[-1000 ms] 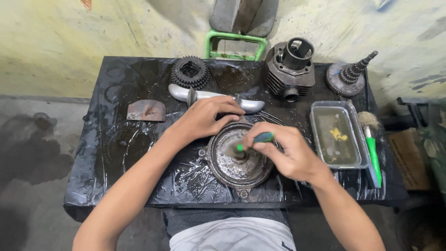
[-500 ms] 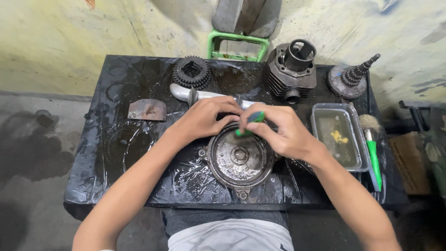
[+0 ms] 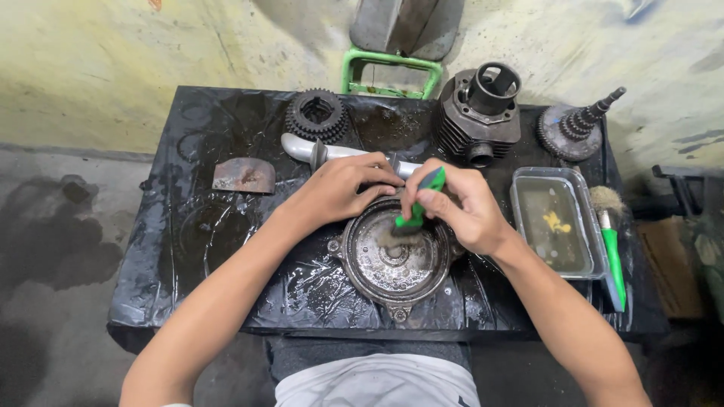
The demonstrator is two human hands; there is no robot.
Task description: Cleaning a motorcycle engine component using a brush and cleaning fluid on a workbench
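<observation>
Head view: left hand (image 3: 343,188) is resting on the far-left rim of the round metal cover (image 3: 394,252), fingers curled and pressing it down; right hand (image 3: 460,207) is clamping a green-handled brush (image 3: 417,202), bristle end touching the cover's upper inside face. Both hands are sitting close together, nearly touching over the cover's far edge. Cover is lying flat, centre-front of the desk (image 3: 188,256), its lower lug just short of the near edge, w/ wet black plastic sheeting showing under it. Open room: left third of the desk is mostly bare, only a rusty curved plate (image 3: 243,175) lying there, well apart from the hands. Right side is tighter: a clear tray (image 3: 528,185) of murky liquid is sitting near the right wrist, w/ a green-handled paintbrush (image 3: 611,241) lying along its outer side close to the desk's right edge. Behind the hands, a bent silver pipe (image 3: 302,148) is running just beside the knuckles; further back a gear cluster (image 3: 317,117), a finned cylinder (image 3: 479,113) and a stepped shaft part (image 3: 577,128) are lining the far edge by the wall.
</observation>
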